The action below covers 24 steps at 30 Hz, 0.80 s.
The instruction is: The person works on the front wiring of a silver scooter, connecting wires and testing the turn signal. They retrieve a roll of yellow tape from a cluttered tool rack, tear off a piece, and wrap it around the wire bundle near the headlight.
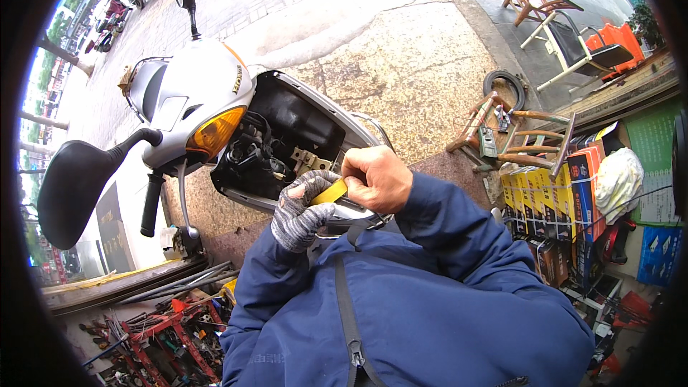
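My left hand (301,216), in a worn grey knitted glove, is closed around a flat yellow strip (330,193), with bare fingertips showing. My bare right hand (378,179) is closed at the strip's other end, its thumb and fingers pinched together. Both hands are in front of my chest, close to each other. Just beyond them stands a silver scooter (172,97) with its front body opened. Inside the dark cavity (294,115) are black cables and a metal bracket (308,161). Whether the strip is tape or something else I cannot make out.
The scooter's handlebar grip (152,204) and black mirror (75,193) stick out at left. Tools crowd a red rack (158,330) at lower left. On the right are a wooden stool (534,136), a black tyre (505,89), stacked boxes (541,201) and a chair (584,50).
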Motion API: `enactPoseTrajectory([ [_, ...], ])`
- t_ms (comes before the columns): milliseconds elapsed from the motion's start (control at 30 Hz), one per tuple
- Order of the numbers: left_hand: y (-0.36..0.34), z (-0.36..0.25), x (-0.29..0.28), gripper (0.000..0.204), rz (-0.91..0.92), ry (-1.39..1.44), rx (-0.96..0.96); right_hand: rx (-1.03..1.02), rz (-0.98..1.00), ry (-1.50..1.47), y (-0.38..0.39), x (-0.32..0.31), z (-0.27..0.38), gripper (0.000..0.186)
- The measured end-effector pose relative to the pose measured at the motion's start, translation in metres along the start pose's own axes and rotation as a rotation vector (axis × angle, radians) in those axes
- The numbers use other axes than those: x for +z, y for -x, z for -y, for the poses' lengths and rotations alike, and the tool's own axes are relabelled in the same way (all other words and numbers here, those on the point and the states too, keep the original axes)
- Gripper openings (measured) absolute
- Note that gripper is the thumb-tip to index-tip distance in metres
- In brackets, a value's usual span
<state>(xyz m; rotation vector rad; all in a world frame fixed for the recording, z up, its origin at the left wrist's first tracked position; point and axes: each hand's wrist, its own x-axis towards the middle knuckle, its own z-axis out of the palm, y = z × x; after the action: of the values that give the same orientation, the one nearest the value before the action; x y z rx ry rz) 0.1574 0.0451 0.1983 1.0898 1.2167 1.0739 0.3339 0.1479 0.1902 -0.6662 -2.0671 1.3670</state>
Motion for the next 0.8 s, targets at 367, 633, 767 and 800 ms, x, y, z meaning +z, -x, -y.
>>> enactPoseTrajectory([
  [367,0.001,-0.004,0.003,0.042,-0.003,0.068,0.034,0.250,0.031,-0.305,0.006,-0.002,0.000,0.006],
  [633,0.005,0.002,0.002,0.044,0.005,0.133,0.039,0.236,0.050,-0.266,0.006,-0.001,0.002,0.011],
  [767,0.008,0.005,0.002,0.043,0.000,0.049,0.063,0.102,-0.081,-0.069,0.008,0.007,0.002,0.006],
  [800,0.009,0.005,0.002,0.042,-0.002,0.032,0.035,0.103,-0.078,-0.071,0.009,0.009,0.001,0.005],
])
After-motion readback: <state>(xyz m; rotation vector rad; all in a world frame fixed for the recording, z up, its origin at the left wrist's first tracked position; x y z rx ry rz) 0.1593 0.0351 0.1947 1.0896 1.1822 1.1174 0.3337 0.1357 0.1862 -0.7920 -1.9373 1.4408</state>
